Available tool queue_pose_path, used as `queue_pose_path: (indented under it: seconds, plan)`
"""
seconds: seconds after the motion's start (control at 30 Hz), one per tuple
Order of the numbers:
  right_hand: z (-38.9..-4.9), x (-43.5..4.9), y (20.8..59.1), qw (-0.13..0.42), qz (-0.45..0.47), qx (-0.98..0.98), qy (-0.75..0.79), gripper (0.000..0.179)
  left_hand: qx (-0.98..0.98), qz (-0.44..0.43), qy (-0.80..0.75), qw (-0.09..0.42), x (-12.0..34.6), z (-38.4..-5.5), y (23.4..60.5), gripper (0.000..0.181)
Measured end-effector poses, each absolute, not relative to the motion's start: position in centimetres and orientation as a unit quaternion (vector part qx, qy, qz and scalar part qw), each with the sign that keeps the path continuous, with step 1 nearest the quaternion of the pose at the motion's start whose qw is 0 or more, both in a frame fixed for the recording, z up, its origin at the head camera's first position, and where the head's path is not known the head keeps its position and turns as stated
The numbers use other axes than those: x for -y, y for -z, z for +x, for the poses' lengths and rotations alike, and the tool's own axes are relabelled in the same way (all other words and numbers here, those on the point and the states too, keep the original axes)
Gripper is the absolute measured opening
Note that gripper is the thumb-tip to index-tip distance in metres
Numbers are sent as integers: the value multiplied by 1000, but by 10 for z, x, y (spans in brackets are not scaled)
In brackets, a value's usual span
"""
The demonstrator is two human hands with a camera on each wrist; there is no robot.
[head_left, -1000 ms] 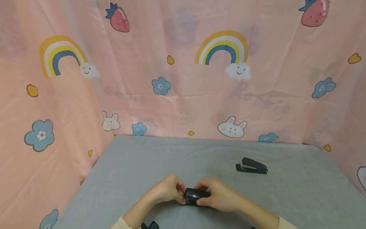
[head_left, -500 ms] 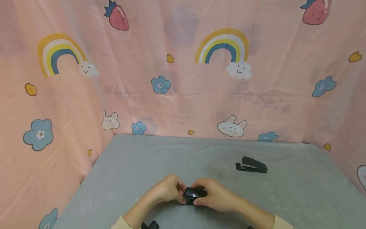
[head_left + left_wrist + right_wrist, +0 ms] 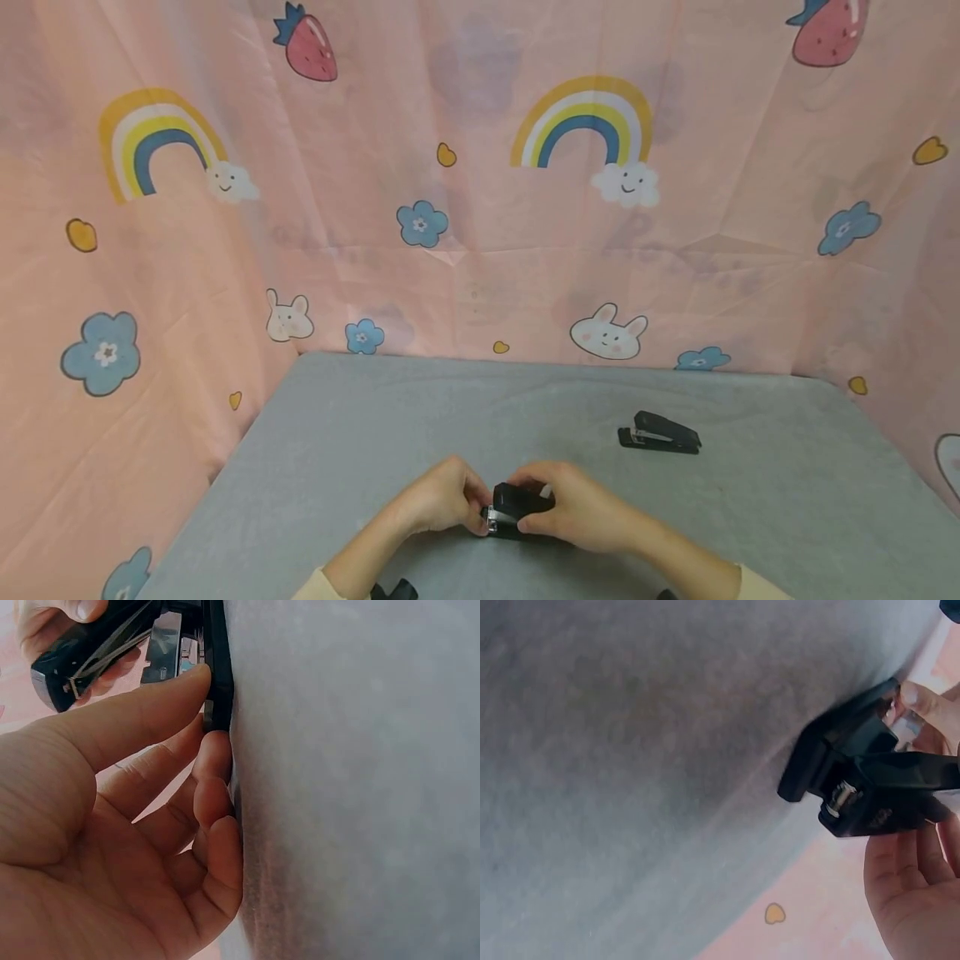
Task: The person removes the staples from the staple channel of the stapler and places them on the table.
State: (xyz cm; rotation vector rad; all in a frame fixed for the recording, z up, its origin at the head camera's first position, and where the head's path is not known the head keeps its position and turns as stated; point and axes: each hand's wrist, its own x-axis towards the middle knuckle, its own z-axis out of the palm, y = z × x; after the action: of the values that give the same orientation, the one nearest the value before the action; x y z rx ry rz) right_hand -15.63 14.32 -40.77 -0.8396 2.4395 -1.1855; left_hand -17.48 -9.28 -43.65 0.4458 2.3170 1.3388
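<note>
A black stapler rests on the grey cloth with its top arm swung up from the base. My left hand pinches the front end of its base between thumb and fingers. My right hand grips the raised top arm, thumb on the near side and fingers behind. The metal staple magazine shows between the top arm and the base in the left wrist view. Part of the stapler's rear is hidden by the right hand in the head view.
Another black stapler stands farther back to the right on the grey cloth-covered table. A pink curtain with printed rainbows and rabbits hangs behind and along the sides.
My right hand slid slightly left along the stapler, then back right and up. The top arm has risen, opening the gap above the base. The left hand has stayed in place.
</note>
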Motion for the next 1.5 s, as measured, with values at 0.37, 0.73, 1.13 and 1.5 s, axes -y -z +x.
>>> queue_pose_path:
  seconds: [0.37,0.73,1.13,1.5]
  plan:
    - [-152,-154,398,117,-303,-864,385,39,-843,163,-471,203,92,-174,435,29]
    - [-150,-165,397,104,-303,-856,405,39,-853,154,-456,200,90,-172,433,29]
    - [-147,-178,393,82,-306,-848,425,30,-867,151,-434,194,89,-170,433,27]
    - [-140,-191,392,92,-264,-847,451,33,-864,148,-439,197,90,-171,433,28]
